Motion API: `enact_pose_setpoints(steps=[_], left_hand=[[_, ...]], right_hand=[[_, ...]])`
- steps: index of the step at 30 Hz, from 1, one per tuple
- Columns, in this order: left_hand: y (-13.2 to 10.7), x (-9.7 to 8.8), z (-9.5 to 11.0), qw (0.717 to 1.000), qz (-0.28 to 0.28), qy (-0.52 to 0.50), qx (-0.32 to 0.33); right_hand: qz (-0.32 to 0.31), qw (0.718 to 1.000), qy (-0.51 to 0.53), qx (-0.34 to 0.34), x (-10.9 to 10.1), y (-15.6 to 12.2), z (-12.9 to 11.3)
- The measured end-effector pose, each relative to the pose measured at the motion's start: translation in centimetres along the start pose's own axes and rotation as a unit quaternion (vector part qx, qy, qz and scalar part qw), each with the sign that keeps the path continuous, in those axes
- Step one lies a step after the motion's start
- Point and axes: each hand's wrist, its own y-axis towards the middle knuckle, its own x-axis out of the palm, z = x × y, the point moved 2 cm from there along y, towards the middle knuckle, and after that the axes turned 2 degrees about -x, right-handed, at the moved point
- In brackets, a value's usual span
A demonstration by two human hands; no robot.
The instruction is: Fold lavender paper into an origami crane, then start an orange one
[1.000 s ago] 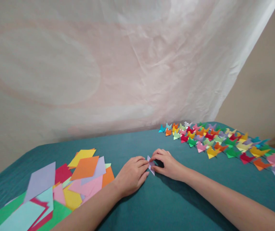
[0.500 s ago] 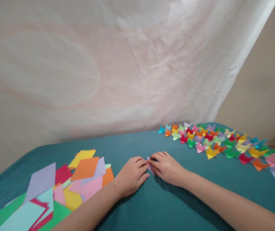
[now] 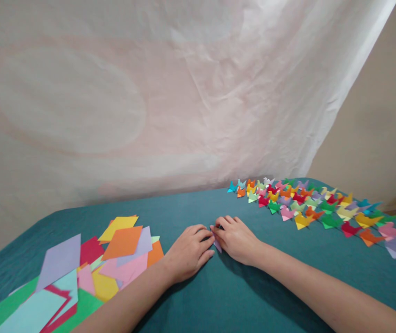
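A small piece of folded lilac paper (image 3: 218,246) lies on the green tablecloth between my hands, mostly hidden by fingers. My left hand (image 3: 191,252) rests on the cloth, its fingertips pressed on the paper's left side. From the right, my right hand (image 3: 236,238) pinches the paper's upper part between thumb and fingers. Only the lower tip of the paper shows, so its exact fold cannot be made out.
At the left lies a loose pile of coloured paper sheets, with an orange sheet (image 3: 122,241) and a lilac sheet (image 3: 59,261) on top. Rows of folded paper birds (image 3: 304,221) stand at the right. A pale hanging sheet (image 3: 170,101) backs the table (image 3: 180,203).
My right hand has shifted slightly left over the lilac paper, covering its upper tip, which showed before. My left hand has barely moved.
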Motion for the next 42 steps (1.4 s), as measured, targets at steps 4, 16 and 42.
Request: enact_pose_setpoints(steps=[4,16,42], left_hand=[[-0.2,0.0,-0.1,1.000,0.001,-0.006,0.004],[-0.1,-0.6,1.0,1.000,-0.014,-0.004,0.012],[0.0,0.7,0.1,0.984,0.066,-0.157,-0.055]], right_hand=[[0.001,0.999,0.037,0.006,0.3,0.1,0.7],[0.025,0.986,0.164,0.029,1.5,0.0,2.3],[0.107,0.960,0.227,0.127,2.1,-0.8,1.3]])
